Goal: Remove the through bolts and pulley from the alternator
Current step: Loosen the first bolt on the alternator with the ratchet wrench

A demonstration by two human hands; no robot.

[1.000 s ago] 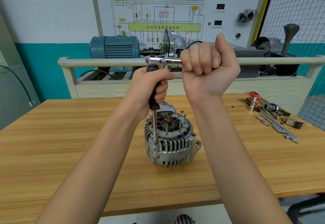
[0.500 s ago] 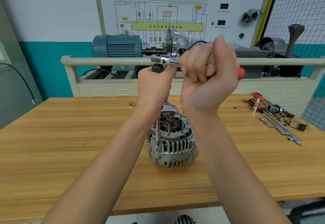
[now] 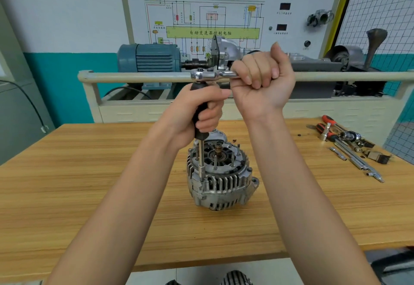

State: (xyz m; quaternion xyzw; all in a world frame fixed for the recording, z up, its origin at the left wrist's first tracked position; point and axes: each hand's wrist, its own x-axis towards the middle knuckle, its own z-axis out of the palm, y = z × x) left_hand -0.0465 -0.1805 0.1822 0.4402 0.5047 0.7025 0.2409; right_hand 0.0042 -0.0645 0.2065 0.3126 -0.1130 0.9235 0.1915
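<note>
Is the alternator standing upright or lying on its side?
Upright: the alternator stands on the table, its shaft end pointing up.

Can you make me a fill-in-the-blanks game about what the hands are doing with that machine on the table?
1. The alternator stands on a ____ table.
2. The left hand grips the extension's ____ handle.
3. The right hand grips the shiny ____ on top of the extension.
4. The spare tools lie on the table to the ____ of the alternator.

Missing words: wooden; black; ratchet; right
</note>
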